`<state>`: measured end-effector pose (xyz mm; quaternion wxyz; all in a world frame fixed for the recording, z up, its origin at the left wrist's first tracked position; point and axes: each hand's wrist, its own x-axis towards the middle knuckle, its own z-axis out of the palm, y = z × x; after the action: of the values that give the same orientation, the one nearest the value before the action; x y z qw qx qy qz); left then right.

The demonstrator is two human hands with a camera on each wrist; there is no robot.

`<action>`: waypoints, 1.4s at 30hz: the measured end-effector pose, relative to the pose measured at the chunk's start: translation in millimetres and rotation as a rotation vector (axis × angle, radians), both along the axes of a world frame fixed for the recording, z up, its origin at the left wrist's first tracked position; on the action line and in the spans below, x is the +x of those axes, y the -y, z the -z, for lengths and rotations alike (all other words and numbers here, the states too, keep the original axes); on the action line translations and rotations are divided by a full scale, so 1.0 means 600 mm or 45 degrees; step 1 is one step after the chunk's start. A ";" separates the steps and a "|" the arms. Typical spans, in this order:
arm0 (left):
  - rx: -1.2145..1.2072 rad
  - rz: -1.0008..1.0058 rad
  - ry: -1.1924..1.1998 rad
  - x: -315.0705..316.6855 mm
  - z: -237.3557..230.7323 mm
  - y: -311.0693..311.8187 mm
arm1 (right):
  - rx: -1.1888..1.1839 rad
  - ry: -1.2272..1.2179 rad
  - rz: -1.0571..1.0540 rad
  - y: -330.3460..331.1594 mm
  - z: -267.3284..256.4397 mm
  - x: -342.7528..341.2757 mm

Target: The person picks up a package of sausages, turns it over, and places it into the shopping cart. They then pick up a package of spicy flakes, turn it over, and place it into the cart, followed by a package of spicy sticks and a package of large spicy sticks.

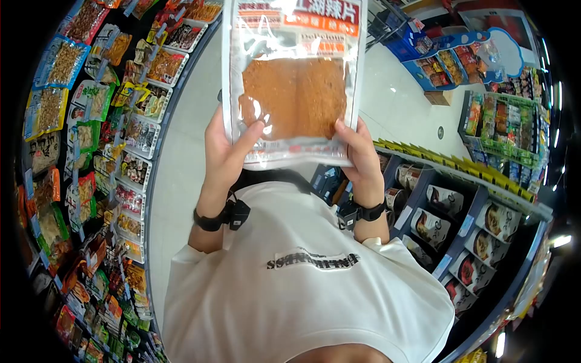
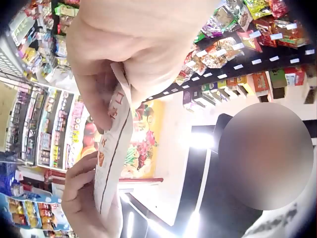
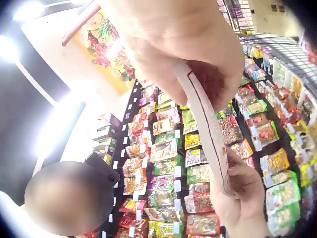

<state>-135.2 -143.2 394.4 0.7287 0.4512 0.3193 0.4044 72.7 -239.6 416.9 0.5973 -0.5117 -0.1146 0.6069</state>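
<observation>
Held up in front of the chest is a clear-fronted snack packet (image 1: 295,97) with a red-and-white printed top, showing two flat orange-brown pieces side by side. My left hand (image 1: 228,151) grips its lower left corner, thumb lying over the front. At the lower right corner my right hand (image 1: 361,154) pinches it the same way, with fingers behind. The left wrist view gives the packet's white edge (image 2: 115,148) nearly end-on between both hands. In the right wrist view, the thin packet edge (image 3: 210,131) likewise runs from one hand to the other.
Shelves of bagged snacks (image 1: 136,163) curve along the left. To the right stands a dark rack (image 1: 445,206) holding white pouches. Farther back are a blue cardboard display (image 1: 451,63) and a green wire basket (image 1: 502,130) of packets. Pale floor tiles (image 1: 187,145) lie between.
</observation>
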 end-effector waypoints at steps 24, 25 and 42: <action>-0.822 -0.093 0.650 0.202 0.114 -0.141 | -0.093 -0.148 -0.173 -0.220 0.117 0.201; -0.800 -0.191 0.618 0.222 0.112 -0.138 | -0.186 -0.181 -0.157 -0.233 0.130 0.224; -0.464 -0.062 -0.695 0.443 0.414 -0.136 | -0.392 1.018 -1.365 -0.382 0.430 0.487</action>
<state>130.9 -61.6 145.8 0.6749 0.3974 0.5806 0.2222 365.1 -10.4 158.8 0.0467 -0.6482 -0.4761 0.5925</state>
